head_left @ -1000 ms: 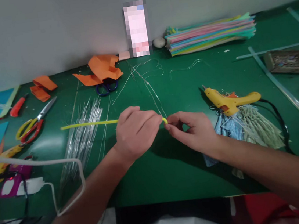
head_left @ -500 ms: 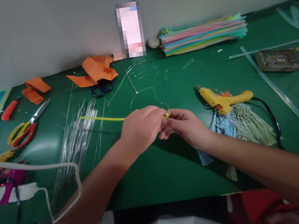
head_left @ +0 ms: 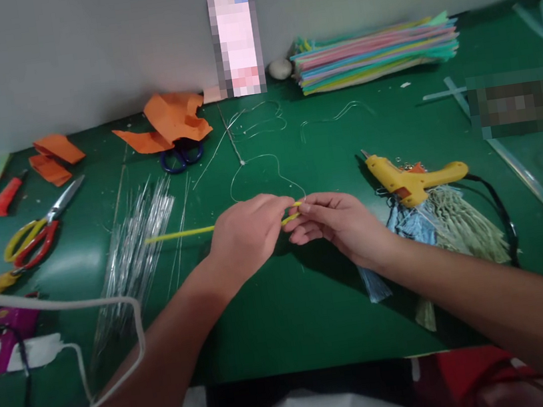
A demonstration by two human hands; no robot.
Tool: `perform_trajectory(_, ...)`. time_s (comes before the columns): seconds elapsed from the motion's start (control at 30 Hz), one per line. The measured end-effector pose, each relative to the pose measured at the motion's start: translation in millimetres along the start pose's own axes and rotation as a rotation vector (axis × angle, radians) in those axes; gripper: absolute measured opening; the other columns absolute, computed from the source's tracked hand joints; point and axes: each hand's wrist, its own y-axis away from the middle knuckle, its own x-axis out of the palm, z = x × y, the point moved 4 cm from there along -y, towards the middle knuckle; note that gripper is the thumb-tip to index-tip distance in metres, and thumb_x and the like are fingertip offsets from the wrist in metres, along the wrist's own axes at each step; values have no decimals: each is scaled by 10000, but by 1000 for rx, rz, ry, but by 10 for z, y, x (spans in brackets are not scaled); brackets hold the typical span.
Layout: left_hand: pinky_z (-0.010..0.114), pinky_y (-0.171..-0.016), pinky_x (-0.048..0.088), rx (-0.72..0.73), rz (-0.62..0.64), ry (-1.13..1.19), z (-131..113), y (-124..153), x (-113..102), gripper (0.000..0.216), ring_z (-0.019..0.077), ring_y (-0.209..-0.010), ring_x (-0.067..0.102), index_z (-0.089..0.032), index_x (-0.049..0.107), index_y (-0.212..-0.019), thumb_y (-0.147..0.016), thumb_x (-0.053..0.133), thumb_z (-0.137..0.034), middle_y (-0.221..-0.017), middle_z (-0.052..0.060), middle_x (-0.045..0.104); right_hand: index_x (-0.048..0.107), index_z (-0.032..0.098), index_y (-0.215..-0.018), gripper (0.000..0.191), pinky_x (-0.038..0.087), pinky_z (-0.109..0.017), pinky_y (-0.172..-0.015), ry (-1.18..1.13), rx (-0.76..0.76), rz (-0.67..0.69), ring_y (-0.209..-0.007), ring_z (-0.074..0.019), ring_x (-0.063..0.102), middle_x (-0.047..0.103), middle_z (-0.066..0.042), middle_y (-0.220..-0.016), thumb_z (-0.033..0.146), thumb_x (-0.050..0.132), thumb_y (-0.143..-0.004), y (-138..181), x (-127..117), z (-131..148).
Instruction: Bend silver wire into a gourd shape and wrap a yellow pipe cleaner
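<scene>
A yellow pipe cleaner runs leftward out of my left hand, whose fingers are closed on it. Its other end is bent double between the two hands, and my right hand pinches that bend between thumb and fingers. A thin wire loop with a twisted stem lies on the table ahead, its right side reaching the pinched bend. Whether the pipe cleaner is hooked round the wire cannot be made out. Left of my left hand lies a bundle of silvery wires.
A yellow glue gun rests by tassels on the right. Pipe cleaners are stacked at the back, beside a blurred phone. Scissors and orange paper lie left. A white cable crosses above my left forearm.
The bent end of the pipe cleaner shows longer between my hands, with two strands visible instead of a small curl. My left hand has shifted slightly left. The whole view has also shifted a little.
</scene>
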Motion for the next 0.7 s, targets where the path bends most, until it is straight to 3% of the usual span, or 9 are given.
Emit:
perform_trajectory(0.27,274,-653,499,23,-45,-104,9,118,-146,195,162,-787,662,-155,694,-976,-926,511,-113,-896,57,716,691,160,-848,255,603,-257,-660,-48,-2,-35,-660,-146,718,766,-82,-819,390,766,-767,-1,-24,-22)
perform_trajectory(0.7,243,-634,511,63,-65,-65,5,191,-65,133,149,-773,660,-161,685,-996,-885,611,-155,-863,37,695,706,167,-826,167,607,-233,-669,-147,2,-51,-659,-129,716,762,-56,-783,318,754,-774,-2,-39,-10)
